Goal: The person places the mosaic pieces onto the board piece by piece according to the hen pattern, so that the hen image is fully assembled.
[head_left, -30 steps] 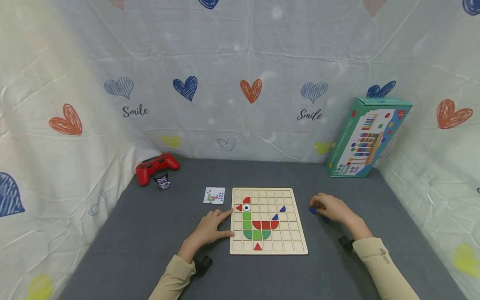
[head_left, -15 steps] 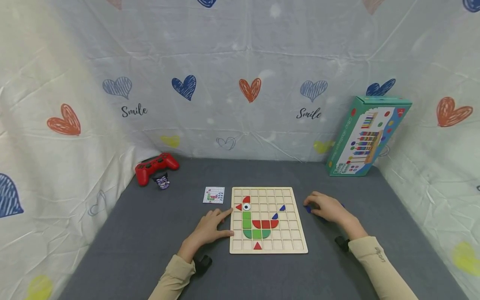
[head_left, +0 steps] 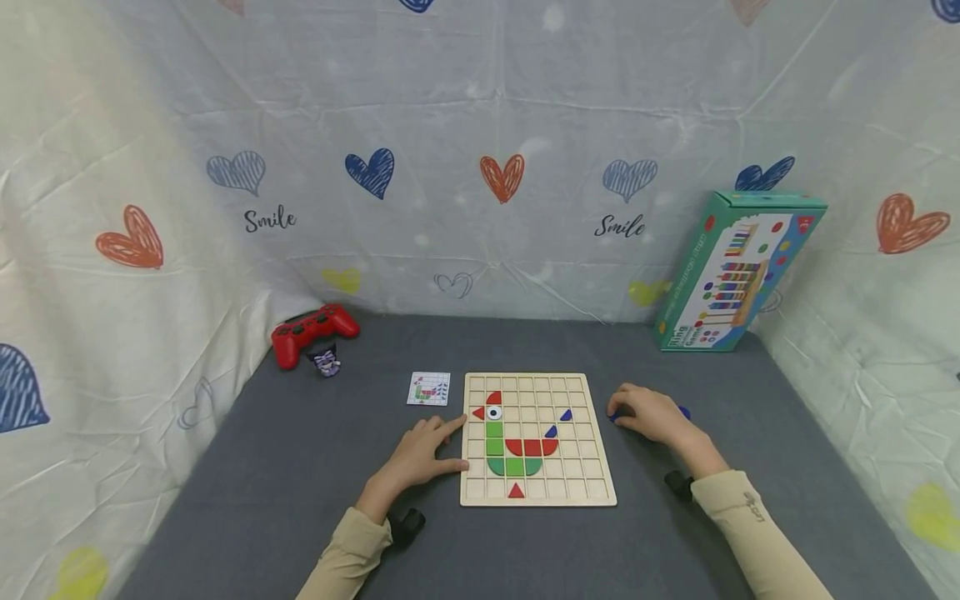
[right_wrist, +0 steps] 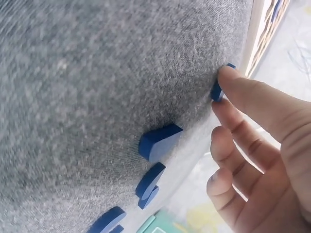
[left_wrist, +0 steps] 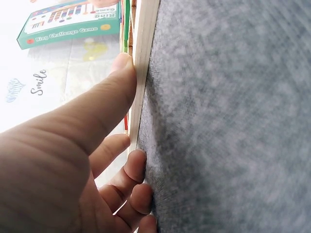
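Note:
A wooden grid board (head_left: 573,486) lies on the table, bearing red, green and blue pieces and a round eye piece (head_left: 493,412) in a bird-like figure. My left hand (head_left: 411,460) touches the board's left edge with thumb and index finger spread apart; in the left wrist view the thumb (left_wrist: 104,104) lies along the wooden side. To the right of the board, my right hand (head_left: 656,417) pinches a small blue piece (right_wrist: 217,90) between thumb and index finger, close over the cloth. Several more blue pieces (right_wrist: 160,143) lie beside that hand, mostly hidden behind it in the head view.
A small picture card (head_left: 428,389) with a similar figure lies at the board's upper left. Farther back on the left are a red game controller (head_left: 313,335) and a small dark charm (head_left: 326,362). A green game box (head_left: 738,275) stands at the back right, before the heart-printed cloth.
My right hand has moved slightly left, closer to the board, and the blue piece has come along at its fingertips. My left hand and the board stay where they were.

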A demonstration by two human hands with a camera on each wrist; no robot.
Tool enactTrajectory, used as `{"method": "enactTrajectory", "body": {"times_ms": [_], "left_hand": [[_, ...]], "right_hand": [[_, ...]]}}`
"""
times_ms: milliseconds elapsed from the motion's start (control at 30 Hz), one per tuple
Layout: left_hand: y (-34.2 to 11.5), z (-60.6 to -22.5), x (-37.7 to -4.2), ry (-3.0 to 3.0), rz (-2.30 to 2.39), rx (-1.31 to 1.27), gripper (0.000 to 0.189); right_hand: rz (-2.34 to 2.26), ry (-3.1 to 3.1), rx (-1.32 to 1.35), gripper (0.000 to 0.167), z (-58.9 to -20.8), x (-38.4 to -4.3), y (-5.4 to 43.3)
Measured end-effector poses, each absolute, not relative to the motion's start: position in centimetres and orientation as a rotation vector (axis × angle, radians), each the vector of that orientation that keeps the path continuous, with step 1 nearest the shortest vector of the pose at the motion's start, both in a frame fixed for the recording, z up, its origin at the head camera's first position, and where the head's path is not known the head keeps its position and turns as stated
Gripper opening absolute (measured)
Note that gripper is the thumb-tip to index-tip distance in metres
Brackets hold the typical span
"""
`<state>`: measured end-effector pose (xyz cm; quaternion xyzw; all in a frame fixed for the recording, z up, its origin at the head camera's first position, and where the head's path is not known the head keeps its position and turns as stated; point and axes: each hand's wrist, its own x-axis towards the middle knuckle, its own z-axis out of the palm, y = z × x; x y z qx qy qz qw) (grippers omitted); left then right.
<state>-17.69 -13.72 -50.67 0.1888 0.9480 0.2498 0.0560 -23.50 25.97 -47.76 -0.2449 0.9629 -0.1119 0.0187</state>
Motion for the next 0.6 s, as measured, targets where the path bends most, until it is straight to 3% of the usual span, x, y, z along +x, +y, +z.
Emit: {"method": "enactTrajectory", "body": {"times_ms": [600], "left_hand": [[-13.7,-50.7,-17.7,2.879,0.746,0.573,0.075]], "right_hand": [[-0.450,3.021,-0.787,0.009,-46.9,-22.4,23.0]]}}
